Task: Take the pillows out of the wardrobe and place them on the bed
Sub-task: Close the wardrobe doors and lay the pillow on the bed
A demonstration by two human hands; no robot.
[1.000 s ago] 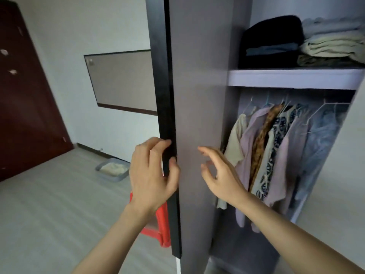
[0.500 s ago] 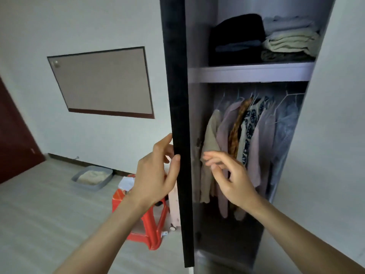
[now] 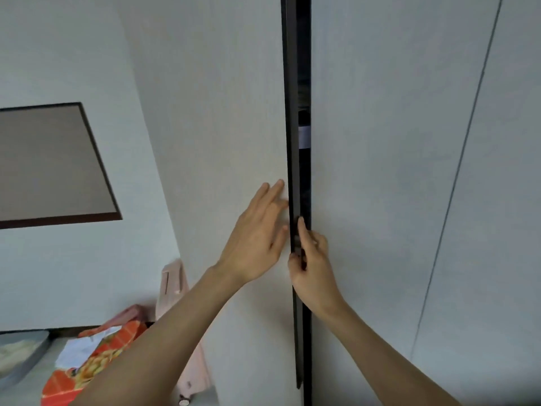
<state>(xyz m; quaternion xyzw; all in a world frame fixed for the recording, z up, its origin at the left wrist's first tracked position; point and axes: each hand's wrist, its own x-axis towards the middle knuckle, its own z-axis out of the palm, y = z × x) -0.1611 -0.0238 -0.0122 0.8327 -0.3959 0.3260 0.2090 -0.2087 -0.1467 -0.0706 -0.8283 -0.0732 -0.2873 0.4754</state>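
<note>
So the wardrobe door (image 3: 234,171) has swung nearly shut compared to half a second ago, when it was wide open and I could see the hanging clothes and folded stacks on the shelf. Now there's only a thin dark gap (image 3: 304,159) left between it and the next panel (image 3: 380,171).

My left hand (image 3: 257,232) is flat and spread open against the door face, gripping nothing, just pressing. My right hand (image 3: 311,256) is curled around the black door edge (image 3: 294,142), with fingertips (image 3: 301,227) tucked right into the gap.

Pillows? Can't see any. Didn't spot them in this compartment either, so I'd guess they're behind another door, but that's a guess.

What could go wrong: the obvious one is pinching my right fingers if my left keeps pushing while they're still hooked in there. Need to slide them out first. Also the door could bounce back if I let go early. And there's a red stool (image 3: 96,356) with stuff on it low to my left, easy to kick when I step sideways.
</note>
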